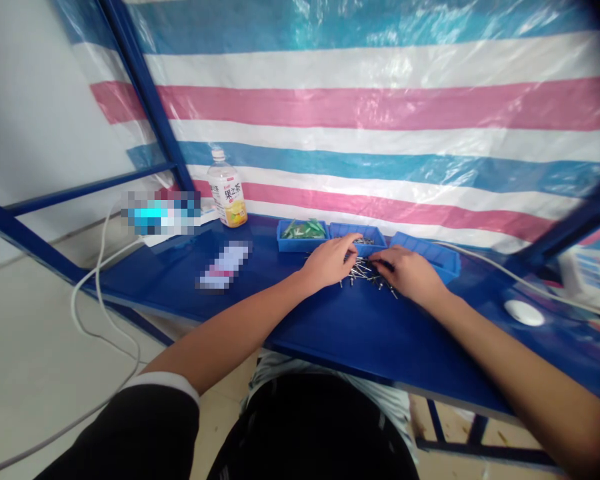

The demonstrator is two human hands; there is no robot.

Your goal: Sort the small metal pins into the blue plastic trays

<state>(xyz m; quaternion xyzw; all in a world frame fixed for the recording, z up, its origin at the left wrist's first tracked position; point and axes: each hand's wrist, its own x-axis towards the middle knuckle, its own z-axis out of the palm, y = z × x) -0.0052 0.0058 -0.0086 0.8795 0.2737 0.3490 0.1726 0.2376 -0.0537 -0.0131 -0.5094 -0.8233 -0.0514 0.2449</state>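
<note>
A loose pile of thin silvery metal pins (361,269), rivet-like in shape, lies on the blue tabletop between my hands. My left hand (331,260) is at the pile's left side, fingers curled and thumb close to the index finger. On the right, my right hand (409,272) reaches over the pins with its fingers bent together. Whatever either hand pinches is too small and blurred to make out. Just behind my left fingers stands a blue bin (380,235) with more metal pins in it, partly hidden by that hand.
Left of it, another blue bin (303,248) holds green pieces. A third blue bin (447,261) is behind my right hand. A drink bottle (227,193), a blurred-out phone-like item (225,267), a white round object (524,313) and a white cable (500,267) surround the work area.
</note>
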